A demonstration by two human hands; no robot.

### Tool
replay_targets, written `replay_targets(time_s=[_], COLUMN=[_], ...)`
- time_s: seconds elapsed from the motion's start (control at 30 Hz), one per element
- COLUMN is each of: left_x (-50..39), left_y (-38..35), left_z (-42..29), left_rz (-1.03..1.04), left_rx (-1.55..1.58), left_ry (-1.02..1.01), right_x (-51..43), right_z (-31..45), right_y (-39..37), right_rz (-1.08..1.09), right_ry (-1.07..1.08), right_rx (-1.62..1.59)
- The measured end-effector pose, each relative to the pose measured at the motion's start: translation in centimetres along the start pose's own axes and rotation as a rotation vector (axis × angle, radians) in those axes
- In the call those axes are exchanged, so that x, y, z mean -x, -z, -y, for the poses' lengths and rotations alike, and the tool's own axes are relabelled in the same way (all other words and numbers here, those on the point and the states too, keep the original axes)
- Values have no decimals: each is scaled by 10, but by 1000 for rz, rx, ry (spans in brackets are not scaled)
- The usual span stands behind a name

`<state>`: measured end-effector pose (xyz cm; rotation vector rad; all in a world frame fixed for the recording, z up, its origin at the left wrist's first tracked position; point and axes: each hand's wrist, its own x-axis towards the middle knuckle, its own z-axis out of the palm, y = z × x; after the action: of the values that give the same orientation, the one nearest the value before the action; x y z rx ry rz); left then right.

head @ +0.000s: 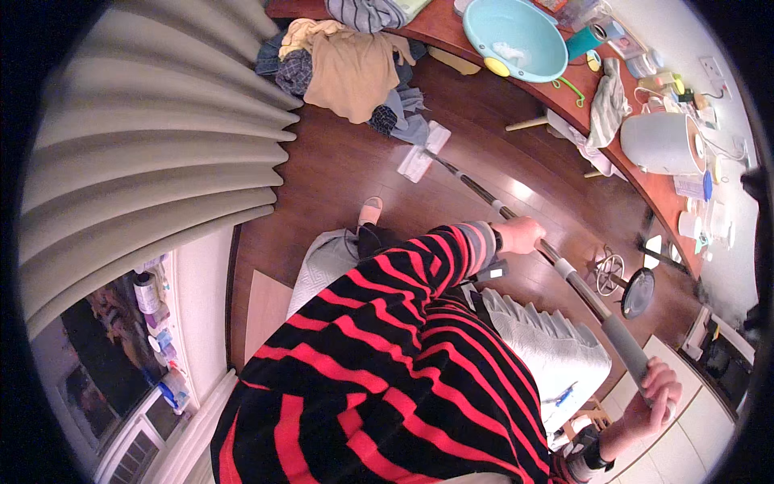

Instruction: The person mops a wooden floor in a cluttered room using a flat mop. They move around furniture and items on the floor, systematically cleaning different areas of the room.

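Observation:
A flat mop with a pale pad (424, 151) lies against the dark wood floor, its head touching or just beside a grey-blue cloth (412, 128) at the edge of a clothes pile. The metal mop handle (484, 195) slants down to the right across the view. My left hand (521, 235) is closed around the middle of that handle. Near its end, below the grey foam grip, my right hand (659, 387) wraps round the handle. Both wrists wear dark bands. My slippered foot (370, 212) stands on the floor below the mop head.
A clothes pile (354, 72) stands beside long curtains (163, 133). A curved wooden desk (644, 175) holds a blue basin (514, 39), a white appliance (662, 142) and small items. A round-seated stool (638, 293) stands right of the handle; a quilted white cover (562, 345) is beside my body.

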<state>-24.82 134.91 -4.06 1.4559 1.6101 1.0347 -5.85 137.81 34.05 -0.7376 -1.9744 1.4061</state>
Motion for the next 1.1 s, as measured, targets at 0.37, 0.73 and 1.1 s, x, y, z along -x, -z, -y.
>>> replay_targets(time_s=[0.37,0.73,1.1], left_x=[74,340,537], left_y=[69,193,249], left_z=[-60,51,168], left_rz=[-134,-583,-759], left_rx=[74,-107,-136], left_ry=[-140,533,851], right_x=[11,-91,-65], right_z=[77,-7,-43], right_y=[-19,-270,-517], right_rz=[163,817,1270], right_ry=[238,54,-29], right_rx=[-32,-561,-777])
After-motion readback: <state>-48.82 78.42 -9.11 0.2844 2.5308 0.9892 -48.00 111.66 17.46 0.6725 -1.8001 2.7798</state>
